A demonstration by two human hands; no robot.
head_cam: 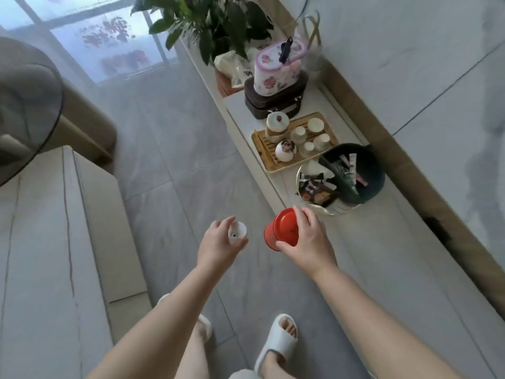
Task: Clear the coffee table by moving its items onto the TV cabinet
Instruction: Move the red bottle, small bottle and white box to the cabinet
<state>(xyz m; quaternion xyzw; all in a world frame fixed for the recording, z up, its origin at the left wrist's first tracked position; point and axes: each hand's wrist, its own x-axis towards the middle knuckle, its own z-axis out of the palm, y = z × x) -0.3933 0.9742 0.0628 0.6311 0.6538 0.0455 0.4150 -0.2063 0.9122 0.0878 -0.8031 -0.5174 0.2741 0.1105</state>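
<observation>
My right hand (307, 242) grips a red round tin (281, 228) from above, held over the floor just beside the near edge of the TV cabinet (369, 242). In my left hand (218, 242) I hold a small white round object (237, 231) with a dark dot on it, over the floor between the two pieces of furniture. The pale stone-look coffee table (41, 242) lies at the left.
On the cabinet stand a wooden tea tray (262, 140) with a pot and cups, a glass bowl of snack packets (317, 190), a dark green bowl (366, 170), a brown case (273, 102) with a floral pouch on top, and a potted plant (213, 26). Grey tiled floor lies between the furniture.
</observation>
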